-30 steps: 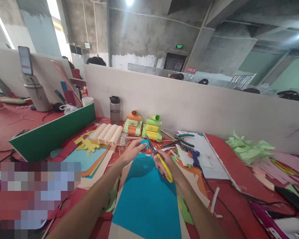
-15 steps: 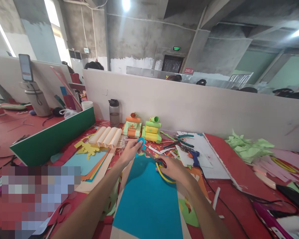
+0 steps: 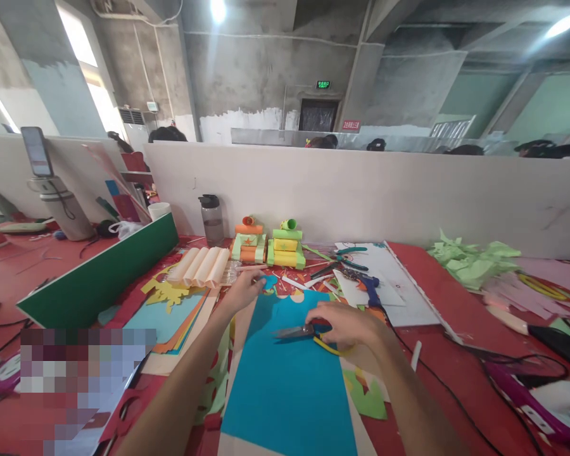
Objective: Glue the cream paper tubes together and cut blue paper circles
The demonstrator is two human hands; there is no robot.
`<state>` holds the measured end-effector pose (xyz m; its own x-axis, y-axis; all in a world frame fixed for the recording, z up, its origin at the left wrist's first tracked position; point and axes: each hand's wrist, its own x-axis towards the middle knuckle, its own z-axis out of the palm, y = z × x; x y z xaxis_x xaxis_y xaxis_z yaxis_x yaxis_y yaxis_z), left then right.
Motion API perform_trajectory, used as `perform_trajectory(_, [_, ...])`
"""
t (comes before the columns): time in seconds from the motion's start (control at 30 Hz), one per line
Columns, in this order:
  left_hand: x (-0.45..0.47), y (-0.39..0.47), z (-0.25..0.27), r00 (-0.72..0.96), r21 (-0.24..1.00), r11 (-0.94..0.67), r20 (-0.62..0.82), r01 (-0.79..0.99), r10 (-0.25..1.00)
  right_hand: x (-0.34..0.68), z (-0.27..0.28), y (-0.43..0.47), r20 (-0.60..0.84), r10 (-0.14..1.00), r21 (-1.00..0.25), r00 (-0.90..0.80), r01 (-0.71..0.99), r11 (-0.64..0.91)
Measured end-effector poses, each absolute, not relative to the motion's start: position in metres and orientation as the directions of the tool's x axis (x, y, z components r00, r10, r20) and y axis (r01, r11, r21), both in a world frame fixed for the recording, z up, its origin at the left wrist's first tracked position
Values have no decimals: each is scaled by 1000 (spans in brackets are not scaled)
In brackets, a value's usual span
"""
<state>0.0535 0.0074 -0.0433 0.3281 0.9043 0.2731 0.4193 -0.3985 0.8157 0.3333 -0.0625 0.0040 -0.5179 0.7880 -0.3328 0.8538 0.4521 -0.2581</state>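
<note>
My left hand (image 3: 244,291) is closed, its fingertips at the left edge of a small blue paper piece (image 3: 270,282) just beyond the far edge of a large blue paper sheet (image 3: 287,386). Whether that piece touches the table is hard to make out. My right hand (image 3: 344,324) grips a pair of scissors (image 3: 294,332) by the yellow and dark handles. Their blades point left, low over the sheet and close together. Round notches show along the sheet's far edge, and paler paper lies under it.
Behind my hands stand two paper models, one orange-green (image 3: 249,244) and one yellow-green (image 3: 286,247), and a water bottle (image 3: 212,221). Rolled cream paper (image 3: 202,266) and colored sheets (image 3: 164,320) lie left. Pliers (image 3: 354,258), a blue glue gun (image 3: 373,291) and its cord are right.
My right hand has lowered the scissors toward me over the blue sheet, away from the left hand. My left hand has lowered with the blue piece. The view has shifted slightly.
</note>
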Motion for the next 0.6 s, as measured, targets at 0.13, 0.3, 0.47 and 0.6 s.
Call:
perform_trajectory(0.13, [60, 3, -50, 566, 692, -484, 130, 536, 814, 332, 8, -66, -376, 761, -270, -529, 848, 456])
perform_trajectory(0.3, [61, -2, -47, 656, 592, -534, 12, 603, 755, 339, 11, -67, -386, 766, -291, -514, 856, 428])
perform_trajectory(0.47, [56, -2, -46, 645, 558, -524, -26, 643, 764, 353, 18, -69, -367, 859, -281, -358, 923, 264])
perform_trajectory(0.6, [53, 0, -52, 615, 609, -482, -14, 631, 788, 365, 21, -73, -377, 906, -248, -193, 963, 103])
